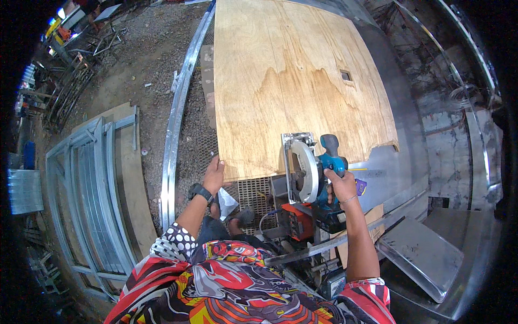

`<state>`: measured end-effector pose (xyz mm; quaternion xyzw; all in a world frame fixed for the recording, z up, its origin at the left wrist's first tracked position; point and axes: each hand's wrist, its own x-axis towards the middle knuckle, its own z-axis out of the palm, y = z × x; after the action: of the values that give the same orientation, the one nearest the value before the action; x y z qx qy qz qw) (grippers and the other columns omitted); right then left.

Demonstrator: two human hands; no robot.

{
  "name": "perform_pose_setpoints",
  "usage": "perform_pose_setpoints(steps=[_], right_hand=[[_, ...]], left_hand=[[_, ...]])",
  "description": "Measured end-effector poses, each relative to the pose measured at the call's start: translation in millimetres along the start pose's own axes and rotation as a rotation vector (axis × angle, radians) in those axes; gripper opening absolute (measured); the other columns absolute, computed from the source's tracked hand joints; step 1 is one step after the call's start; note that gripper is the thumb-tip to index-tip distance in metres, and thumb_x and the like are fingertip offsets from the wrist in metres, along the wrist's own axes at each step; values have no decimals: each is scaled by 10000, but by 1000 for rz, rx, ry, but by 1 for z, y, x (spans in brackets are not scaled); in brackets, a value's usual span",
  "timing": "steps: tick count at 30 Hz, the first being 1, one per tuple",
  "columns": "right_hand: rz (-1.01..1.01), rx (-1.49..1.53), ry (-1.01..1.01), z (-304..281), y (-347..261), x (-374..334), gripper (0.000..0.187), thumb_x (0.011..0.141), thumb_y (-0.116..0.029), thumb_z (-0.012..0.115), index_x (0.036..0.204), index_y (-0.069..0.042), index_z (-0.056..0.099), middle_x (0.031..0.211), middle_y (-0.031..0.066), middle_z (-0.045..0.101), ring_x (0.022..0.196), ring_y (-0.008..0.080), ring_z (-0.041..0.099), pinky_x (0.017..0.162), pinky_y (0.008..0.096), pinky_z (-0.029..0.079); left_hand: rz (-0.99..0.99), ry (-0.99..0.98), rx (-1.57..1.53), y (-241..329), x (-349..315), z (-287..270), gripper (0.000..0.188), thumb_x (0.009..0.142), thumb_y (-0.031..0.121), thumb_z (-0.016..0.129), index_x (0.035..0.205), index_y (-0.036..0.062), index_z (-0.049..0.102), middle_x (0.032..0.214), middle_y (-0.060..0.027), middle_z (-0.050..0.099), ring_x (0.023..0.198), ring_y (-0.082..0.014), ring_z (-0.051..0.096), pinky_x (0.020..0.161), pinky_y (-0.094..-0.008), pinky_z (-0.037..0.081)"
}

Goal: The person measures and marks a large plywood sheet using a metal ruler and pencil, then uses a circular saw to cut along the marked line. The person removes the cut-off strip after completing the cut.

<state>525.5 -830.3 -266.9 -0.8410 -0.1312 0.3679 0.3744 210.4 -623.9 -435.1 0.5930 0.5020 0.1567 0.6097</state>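
Observation:
A large plywood sheet with brown staining lies in front of me, a small square hole toward its right side. My left hand, with a dark watch on the wrist, grips the sheet's near left corner. In my right hand is the handle of a teal and black circular saw with a pale round guard. Its base plate overlaps the sheet's near edge, and the body hangs partly off it. Whether the blade touches the wood is hidden.
Under the sheet are a grey metal surface and a metal mesh. An orange machine stands below the saw. A long metal channel runs along the left, with welded frames beyond. A metal tray lies right.

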Motion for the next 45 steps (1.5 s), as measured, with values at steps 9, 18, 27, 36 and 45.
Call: perform_pose_setpoints(steps=[9,18,27,36,45], right_hand=[[-11,-1,10,0,2,1,284,916,-272,737,940,-9,630,624,56,576,417,183,535,365,355,437],[10,10,8,-1,10,4,308,910,-288,745,967,-9,627,618,60,574,418,186,536,370,356,434],[3,0,30,2,3,0,294,909,-281,741,956,-8,644,621,49,577,424,175,536,370,345,434],[17,0,34,2,4,0,278,915,-279,735,923,-17,641,618,55,581,423,179,535,368,347,434],[11,-3,22,1,6,4,280,917,-276,733,896,-15,637,613,57,581,416,182,538,370,351,435]], left_hand=[[110,-11,83,-32,9,5,459,1104,274,419,1518,79,400,1333,-174,570,1051,-301,694,673,-433,678],[137,11,126,-37,9,6,456,1102,268,423,1515,76,399,1305,-172,591,992,-307,712,662,-424,678],[-8,13,-52,-8,-5,7,470,1094,244,430,1533,79,394,1327,-179,581,1013,-305,710,648,-411,678],[-75,61,23,23,-22,10,499,1082,306,408,1478,13,486,1416,-257,575,1296,-404,561,1106,-462,412],[-35,30,-77,-10,-8,14,457,1098,260,434,1512,67,418,1326,-192,569,1027,-321,698,654,-419,679]])
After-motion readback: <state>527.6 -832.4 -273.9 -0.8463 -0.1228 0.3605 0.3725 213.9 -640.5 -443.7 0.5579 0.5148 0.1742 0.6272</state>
